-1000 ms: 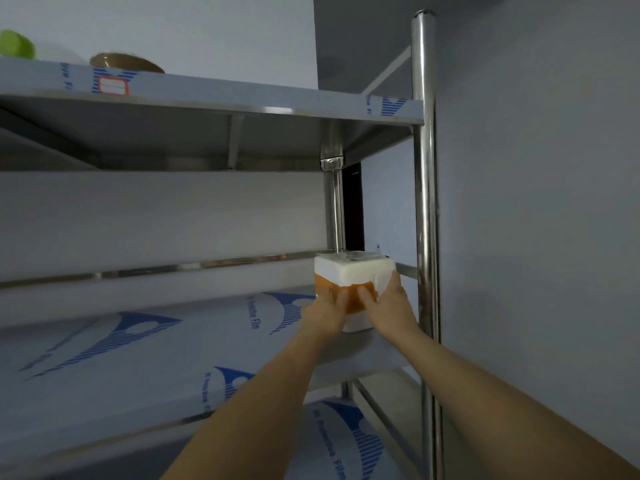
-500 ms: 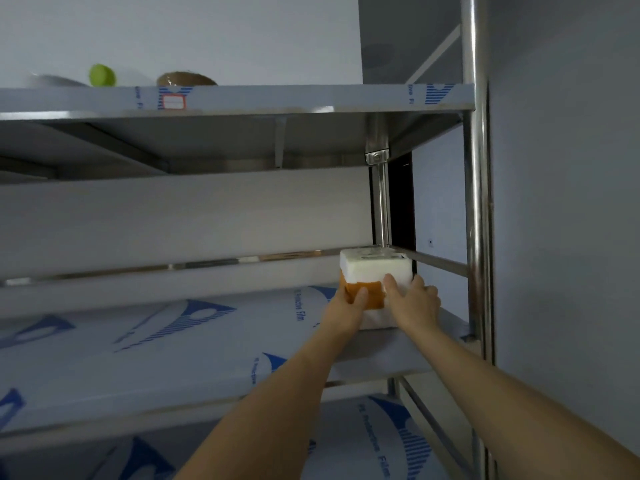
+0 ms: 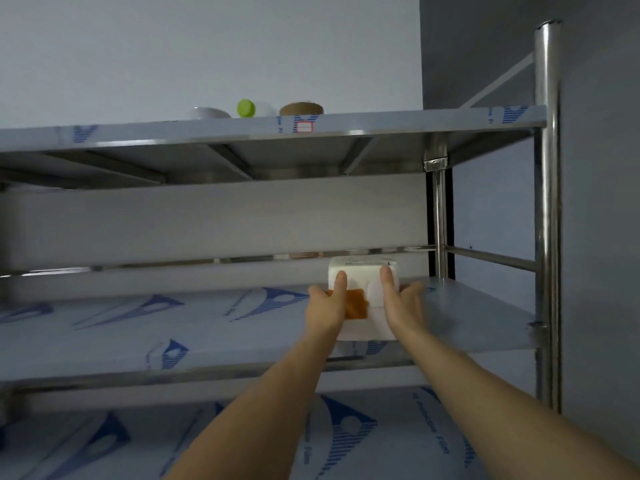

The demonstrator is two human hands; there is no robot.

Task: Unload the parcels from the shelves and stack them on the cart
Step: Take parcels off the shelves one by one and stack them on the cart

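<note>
Two bare forearms reach up from below toward the middle shelf (image 3: 485,317). The left hand (image 3: 327,306) and the right hand (image 3: 401,303) grasp a white parcel (image 3: 367,282) with an orange patch from either side, thumbs laid up its front face. The parcel sits at the shelf's front edge, toward its right end. Higher, on the top shelf (image 3: 398,121), stand a white bowl (image 3: 211,113), a green-capped item (image 3: 246,108) and a brown round thing (image 3: 301,109).

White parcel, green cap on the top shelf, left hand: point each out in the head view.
white parcel (image 3: 360,277): head view, upper front face between the two thumbs.
green cap (image 3: 246,108): head view, middle of its round face.
left hand (image 3: 325,308): head view, back of the hand, gripping the parcel's left side.
</note>
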